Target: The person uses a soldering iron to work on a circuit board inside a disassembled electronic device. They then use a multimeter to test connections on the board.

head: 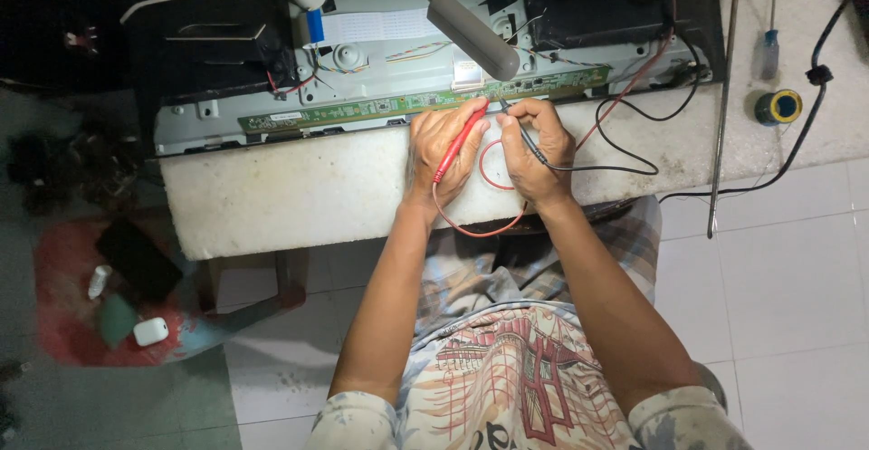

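Opened flat-panel chassis (pixel 272 119) lies face-down on the white table (pixel 290 196), back cover already off, grey metal frame and black boards exposed. Judged state of work: disassembly done, probing under way along the long green circuit strip (pixel 398 103) at the chassis' near edge; nothing shows whether other points on the strip have been checked, and the cover is not in view.

Grey lamp head (pixel 472 33) on a flexible neck hangs just above the strip, lighting the probed area.

Left hand (pixel 444 147): fingers pressed together around the red probe (pixel 459 140), pen-style, tip down onto the green strip near its middle-right. Red lead (pixel 484 198) loops down over the table edge beneath the wrists.

Right hand (pixel 534 147): fingers pinching the black probe (pixel 518 124), tip touching the strip just beside the red tip. Black lead (pixel 615 156) runs off right across the table. Meter body not visible.

Strip appearance: narrow, green, many small components, white flat ribbon (pixel 376 26) and coloured wire bundles above it. Surface detail too small to read.

Also on the table, well apart at right: long red-handled screwdriver (pixel 724 97), small blue-handled screwdriver (pixel 769 47), roll of tape (pixel 778 106)
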